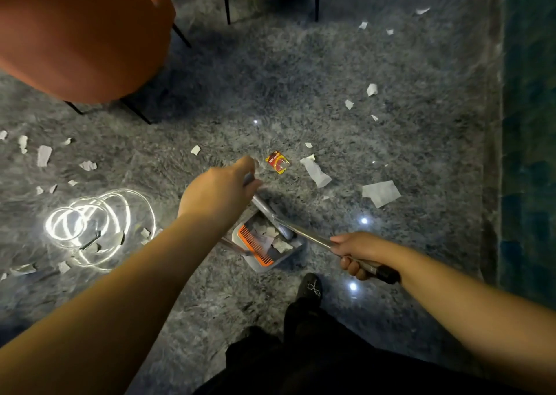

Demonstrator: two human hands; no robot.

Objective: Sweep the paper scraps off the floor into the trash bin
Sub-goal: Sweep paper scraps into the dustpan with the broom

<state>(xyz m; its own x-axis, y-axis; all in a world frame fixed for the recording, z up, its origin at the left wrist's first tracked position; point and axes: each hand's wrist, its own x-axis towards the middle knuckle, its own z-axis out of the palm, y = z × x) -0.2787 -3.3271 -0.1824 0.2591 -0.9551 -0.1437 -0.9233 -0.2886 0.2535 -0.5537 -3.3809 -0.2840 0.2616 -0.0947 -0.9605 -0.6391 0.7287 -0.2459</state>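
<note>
The grey dustpan (272, 263) stands on the dark marbled floor (301, 78), just in front of the person's black shoe (310, 288), and I use it as the landmark. Its orange comb edge (255, 245) lies along the left side of the pan, and several white paper scraps (278, 244) are already inside the pan, beside the comb.

The right hand (355, 251) is just to the right of the dustpan. Its fingers are curled around a metal broom handle (304, 235), near the black grip end (388, 274). The long axis of this handle goes from the black end at the lower right, up and to the left, over the dustpan. Its far end reaches the area behind the pan; the broom head itself is blurred, so I cannot tell its shape.

The left hand (219, 190) is behind the dustpan and to the left. It is closed around a second grey handle (255, 197), which goes down towards the pan.

Behind the dustpan and a little to the right lies a red and yellow wrapper (277, 161). A crumpled white paper (316, 170) is next to it, and a bigger flat paper sheet (380, 193) lies farther right. More small scraps (43, 155) are spread far to the left of the pan. An orange chair (81, 33) stands well behind the pan on the left.
</note>
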